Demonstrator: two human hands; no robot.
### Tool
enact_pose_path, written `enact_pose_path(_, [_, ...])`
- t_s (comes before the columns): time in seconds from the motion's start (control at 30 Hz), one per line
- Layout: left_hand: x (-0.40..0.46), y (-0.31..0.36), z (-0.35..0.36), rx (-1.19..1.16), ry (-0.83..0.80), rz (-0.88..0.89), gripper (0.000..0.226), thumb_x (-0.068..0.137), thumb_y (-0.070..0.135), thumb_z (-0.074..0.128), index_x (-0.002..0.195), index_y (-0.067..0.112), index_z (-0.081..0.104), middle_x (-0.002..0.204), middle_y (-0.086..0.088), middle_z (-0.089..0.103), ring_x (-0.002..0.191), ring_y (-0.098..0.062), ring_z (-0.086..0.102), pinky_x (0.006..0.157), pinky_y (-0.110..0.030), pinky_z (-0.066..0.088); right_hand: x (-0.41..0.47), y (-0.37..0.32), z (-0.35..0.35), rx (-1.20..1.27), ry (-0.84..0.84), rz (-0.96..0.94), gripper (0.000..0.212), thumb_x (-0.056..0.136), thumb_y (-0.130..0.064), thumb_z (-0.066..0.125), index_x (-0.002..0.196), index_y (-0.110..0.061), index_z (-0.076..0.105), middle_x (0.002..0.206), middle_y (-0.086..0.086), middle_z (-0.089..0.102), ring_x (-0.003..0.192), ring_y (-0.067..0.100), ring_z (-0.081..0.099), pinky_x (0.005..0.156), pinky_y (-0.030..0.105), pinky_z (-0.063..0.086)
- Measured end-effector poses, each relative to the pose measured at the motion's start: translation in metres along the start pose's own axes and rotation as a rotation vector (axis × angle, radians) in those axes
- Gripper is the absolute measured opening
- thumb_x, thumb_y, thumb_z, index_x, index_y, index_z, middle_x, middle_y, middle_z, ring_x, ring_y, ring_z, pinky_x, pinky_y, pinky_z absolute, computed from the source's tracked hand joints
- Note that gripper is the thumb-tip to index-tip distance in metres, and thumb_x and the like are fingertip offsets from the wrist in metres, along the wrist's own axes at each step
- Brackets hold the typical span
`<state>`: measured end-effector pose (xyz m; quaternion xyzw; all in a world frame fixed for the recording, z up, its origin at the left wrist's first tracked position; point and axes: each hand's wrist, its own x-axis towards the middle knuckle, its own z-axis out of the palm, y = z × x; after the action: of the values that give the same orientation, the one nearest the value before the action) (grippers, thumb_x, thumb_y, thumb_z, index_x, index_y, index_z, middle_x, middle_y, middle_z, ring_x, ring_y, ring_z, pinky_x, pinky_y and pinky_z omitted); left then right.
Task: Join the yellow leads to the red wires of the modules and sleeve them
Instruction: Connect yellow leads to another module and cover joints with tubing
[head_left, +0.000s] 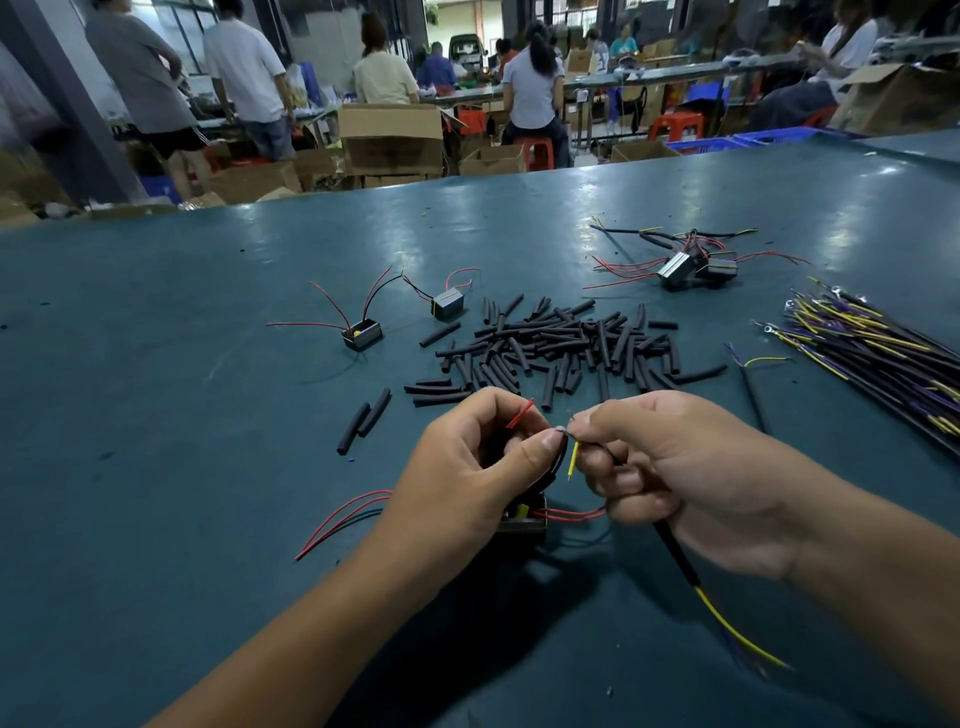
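Note:
My left hand (467, 467) pinches a red wire (521, 412) of a small black module (522, 522) that hangs under my palm, more red wires trailing left. My right hand (685, 478) holds a black cable (675, 556) whose yellow lead (573, 459) sticks down between my fingertips. The bare wire ends meet between both thumbs. A heap of black sleeves (561, 348) lies just beyond my hands.
Two modules (362, 333) (448, 304) with red wires sit at the middle left of the green table (156, 415). Finished modules (696, 267) lie at the far right. A bundle of black, yellow and purple cables (878, 353) fans along the right edge. Two loose sleeves (363, 421) lie at left.

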<state>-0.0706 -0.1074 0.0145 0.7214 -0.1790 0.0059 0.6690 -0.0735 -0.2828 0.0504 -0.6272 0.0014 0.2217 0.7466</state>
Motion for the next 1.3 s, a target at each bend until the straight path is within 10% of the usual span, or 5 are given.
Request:
enact_pose_path(0.4, [-0.0030,-0.0031,-0.0026,0.057,-0.037,0.042,0.011,0.087,0.030,0.070,0.095,0.022,0.071,0.071,-0.023,0.045,0.063,-0.015,0.040,0.056,-0.021,0.037,0.0016,-0.0002,0.0001,0.003,-0.001,-0.053,0.015,0.089,-0.004,0.058,0.074,-0.005,0.060,0.064,0.005,0.052,0.048,0.007,0.034,0.039,0.016,0.021])
enact_pose_path(0.8, [-0.0023,-0.0058,0.0004,0.217,0.028,0.125,0.022,0.096,0.029,0.055,0.106,0.026,0.075,0.069,0.023,0.058,0.064,0.006,0.052,0.063,-0.007,0.037,0.0036,0.0060,0.0027,-0.074,0.161,-0.196,0.013,0.086,-0.007,0.069,0.077,-0.008,0.059,0.059,0.001,0.051,0.049,0.008,0.038,0.039,0.016,0.029])
enact_pose_path(1.3, [0.0000,-0.0050,0.0008,0.072,0.071,0.110,0.006,0.092,0.028,0.065,0.089,0.026,0.068,0.080,0.013,0.070,0.076,-0.002,0.060,0.070,-0.020,0.049,0.0008,0.0064,0.0030,-0.120,0.135,-0.262,0.007,0.084,-0.008,0.072,0.084,-0.001,0.072,0.078,0.013,0.067,0.060,0.011,0.047,0.045,0.016,0.036])
